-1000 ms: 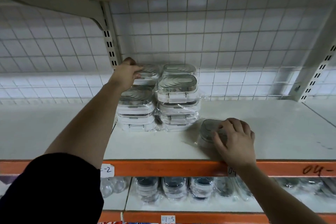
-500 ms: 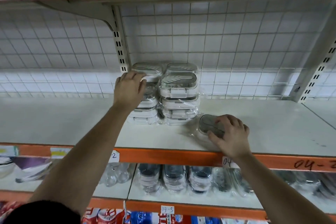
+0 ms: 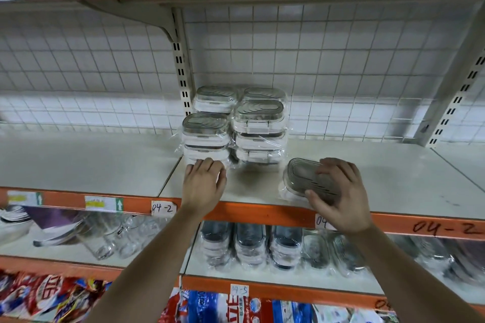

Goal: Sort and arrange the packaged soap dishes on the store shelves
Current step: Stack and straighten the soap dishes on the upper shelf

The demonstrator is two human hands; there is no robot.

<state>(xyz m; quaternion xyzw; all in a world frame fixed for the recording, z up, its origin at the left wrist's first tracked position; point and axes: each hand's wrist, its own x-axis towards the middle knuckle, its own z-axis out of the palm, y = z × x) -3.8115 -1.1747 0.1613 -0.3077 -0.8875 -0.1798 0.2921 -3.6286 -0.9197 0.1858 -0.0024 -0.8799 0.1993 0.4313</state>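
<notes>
head view: worn on the person's head, wide-angle | faces forward and slightly down into the white shelf board with orange front edge (image 3: 406,183) | near: left hand (image 3: 203,186) and right hand (image 3: 341,196) reach it from the bottom edge

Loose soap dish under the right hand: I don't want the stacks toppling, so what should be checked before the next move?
1. Grip: right hand holds the loose soap dish between thumb and fingers: ok.
2. The dish sits apart from the stacks, near the front of the shelf: ok.
3. Support: left hand touches the foot of the front left stack: ok.
4. That stack stands lower than the front right stack, top free: ok.
5. Stacks square and steady: cannot tell.
</notes>
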